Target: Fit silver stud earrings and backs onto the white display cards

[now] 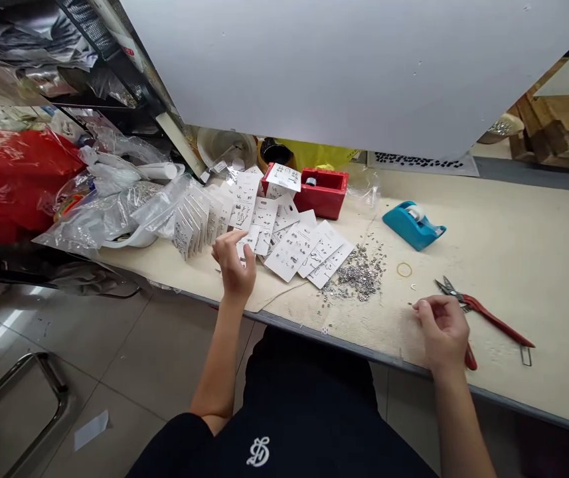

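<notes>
My left hand (236, 269) is raised at the table's front edge, beside the white earring cards (291, 251). Its fingers are bent, the thumb stands apart, and I see nothing held. Over the right part of the table, my right hand (444, 326) has thumb and forefinger pinched together. A tiny dark speck shows by the fingertips, too small to name. Red-handled pliers (498, 320) lie partly behind this hand. Between the hands spreads a pile of small silvery metal pieces (361, 273). More carded earrings (192, 222) stand in a row left of the loose cards.
A blue tape dispenser (413, 226), a rubber band (404, 269) and a red box (321, 192) are on the table. Clear plastic bags (115, 192) and a red bag (15, 182) crowd the left. A white panel (334, 73) overhangs the back.
</notes>
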Available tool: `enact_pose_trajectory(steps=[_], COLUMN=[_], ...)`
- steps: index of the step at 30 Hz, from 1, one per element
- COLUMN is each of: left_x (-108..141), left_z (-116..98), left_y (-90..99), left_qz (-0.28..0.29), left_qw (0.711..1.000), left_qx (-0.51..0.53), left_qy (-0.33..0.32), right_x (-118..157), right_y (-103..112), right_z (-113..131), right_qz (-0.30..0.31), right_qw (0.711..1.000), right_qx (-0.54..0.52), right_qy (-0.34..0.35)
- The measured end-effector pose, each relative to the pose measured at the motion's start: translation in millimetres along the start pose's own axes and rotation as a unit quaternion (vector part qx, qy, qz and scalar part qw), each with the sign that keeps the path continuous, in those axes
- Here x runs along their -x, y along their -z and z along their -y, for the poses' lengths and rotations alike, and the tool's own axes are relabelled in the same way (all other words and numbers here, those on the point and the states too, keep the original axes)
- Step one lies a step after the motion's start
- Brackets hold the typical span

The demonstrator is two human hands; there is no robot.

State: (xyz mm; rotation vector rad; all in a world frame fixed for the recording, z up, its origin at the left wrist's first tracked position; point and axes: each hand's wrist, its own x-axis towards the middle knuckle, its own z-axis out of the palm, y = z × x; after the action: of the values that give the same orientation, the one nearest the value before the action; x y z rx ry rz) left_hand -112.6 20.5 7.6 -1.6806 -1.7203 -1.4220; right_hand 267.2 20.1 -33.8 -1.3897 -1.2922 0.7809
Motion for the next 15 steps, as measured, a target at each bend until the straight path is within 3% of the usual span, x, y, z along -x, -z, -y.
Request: enact_pose_trajectory(steps=[4,7,11,15], left_x=[0.7,1.1,-18.4,-62.4], left_z=[-31.4,-65.6,-113.8,-146.2], left_y=[-19.3,-36.8,-54.2,-58.1], left_qz=[-0.028,-0.016,0.021,0.057], left_qw=[0.991,0.974,0.95,0.935], left_qx=[0.107,0.189,0.258,0.287], left_qy=[-0.074,-0.127,-0.171,-0.198], right_x=[-15.5,-28.4,-46.5,-64.9], right_y=[-11.4,-28.7,-50.2,-59.0], right_z=[13.6,36.3,86.6,146.3], right_qz=[0.029,0.065,0.15,0.191], right_qw=[0.998,0.992,0.974,0.948], right_qx=[-0.003,-0.011,-0.022,-0.04], right_qy=[0.064,0.104,0.168,0.25])
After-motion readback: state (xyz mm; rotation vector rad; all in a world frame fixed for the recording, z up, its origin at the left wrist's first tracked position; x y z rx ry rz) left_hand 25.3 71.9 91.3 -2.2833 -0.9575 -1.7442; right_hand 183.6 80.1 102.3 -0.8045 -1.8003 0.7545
